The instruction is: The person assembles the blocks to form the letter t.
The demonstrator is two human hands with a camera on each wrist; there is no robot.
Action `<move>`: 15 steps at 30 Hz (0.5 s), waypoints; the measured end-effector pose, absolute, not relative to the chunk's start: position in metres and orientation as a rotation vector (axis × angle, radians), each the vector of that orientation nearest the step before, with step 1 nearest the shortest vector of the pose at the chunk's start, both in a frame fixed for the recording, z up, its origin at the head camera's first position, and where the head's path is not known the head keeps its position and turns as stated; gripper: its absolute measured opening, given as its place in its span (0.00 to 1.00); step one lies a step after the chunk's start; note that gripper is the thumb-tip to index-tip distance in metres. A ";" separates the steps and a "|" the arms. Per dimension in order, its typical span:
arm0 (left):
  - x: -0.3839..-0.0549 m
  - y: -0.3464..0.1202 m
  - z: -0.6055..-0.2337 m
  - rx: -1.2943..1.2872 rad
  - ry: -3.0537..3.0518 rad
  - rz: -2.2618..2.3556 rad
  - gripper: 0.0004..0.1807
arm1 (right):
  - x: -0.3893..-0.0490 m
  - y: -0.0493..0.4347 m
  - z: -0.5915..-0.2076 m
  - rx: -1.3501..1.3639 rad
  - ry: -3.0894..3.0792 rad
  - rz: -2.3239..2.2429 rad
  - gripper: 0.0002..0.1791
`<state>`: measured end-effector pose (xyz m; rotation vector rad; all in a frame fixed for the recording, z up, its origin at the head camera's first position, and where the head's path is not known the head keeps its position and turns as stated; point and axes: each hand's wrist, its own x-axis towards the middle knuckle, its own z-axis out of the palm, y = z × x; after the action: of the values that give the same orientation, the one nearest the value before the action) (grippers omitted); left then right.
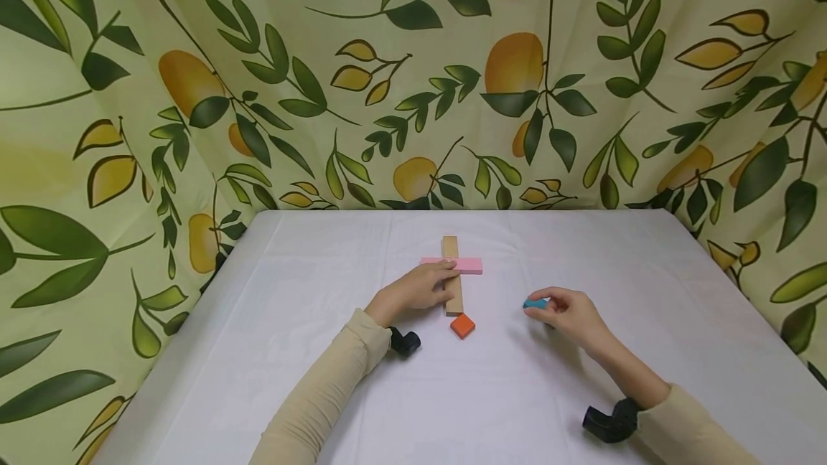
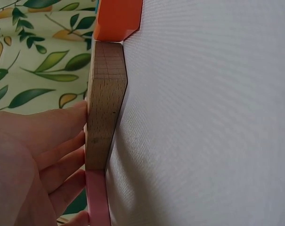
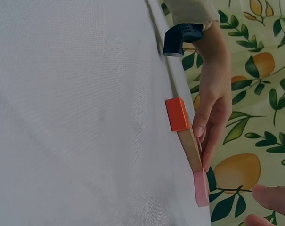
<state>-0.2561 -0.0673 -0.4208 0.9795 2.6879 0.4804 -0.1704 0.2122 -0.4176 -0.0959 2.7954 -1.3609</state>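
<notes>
My left hand (image 1: 420, 285) rests on the pieces at the middle of the table, its fingers touching a pink block (image 1: 470, 265) and a plain wooden block (image 1: 454, 298). The pink block lies crosswise; wood (image 1: 449, 245) also shows beyond it. An orange block (image 1: 462, 326), turned cornerwise, sits at the wooden block's near end. In the left wrist view, the fingertips lie along the top of the wooden block (image 2: 104, 103). Off to the right, my right hand (image 1: 571, 316) pinches a small blue block (image 1: 535, 303) between thumb and fingers, above the table.
A white cloth covers the table (image 1: 310, 257). Behind it and along both sides hangs a curtain (image 1: 362, 142) printed with leaves and fruit. Black wrist devices (image 1: 610, 423) sit on both forearms, close above the tabletop.
</notes>
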 end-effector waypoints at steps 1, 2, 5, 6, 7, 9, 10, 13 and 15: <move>-0.256 -0.067 -0.421 0.983 2.687 0.484 0.28 | -0.170 0.213 -0.417 -0.094 2.798 -1.363 0.18; -0.256 -0.068 -0.421 0.985 2.685 0.487 0.28 | -0.170 0.214 -0.417 -0.089 2.799 -1.364 0.18; -0.257 -0.068 -0.421 0.994 2.684 0.494 0.28 | -0.169 0.217 -0.418 -0.077 2.802 -1.365 0.19; -0.257 -0.068 -0.421 0.996 2.686 0.494 0.28 | -0.168 0.218 -0.418 -0.075 2.801 -1.362 0.19; -0.257 -0.068 -0.421 0.995 2.686 0.494 0.28 | -0.167 0.219 -0.419 -0.072 2.801 -1.357 0.20; -0.257 -0.068 -0.421 0.995 2.687 0.490 0.28 | -0.167 0.222 -0.420 -0.060 2.802 -1.341 0.22; -0.257 -0.068 -0.421 0.994 2.687 0.489 0.28 | -0.167 0.223 -0.421 -0.055 2.803 -1.333 0.22; -0.258 -0.067 -0.422 0.989 2.688 0.479 0.28 | -0.167 0.227 -0.423 -0.027 2.808 -1.305 0.24; -0.258 -0.067 -0.422 0.983 2.689 0.475 0.29 | -0.167 0.230 -0.425 -0.014 2.809 -1.297 0.24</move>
<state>-0.2578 -0.0670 -0.4224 0.9830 2.6891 0.4754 -0.1672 0.2297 -0.4246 -0.0136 2.8091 -1.2972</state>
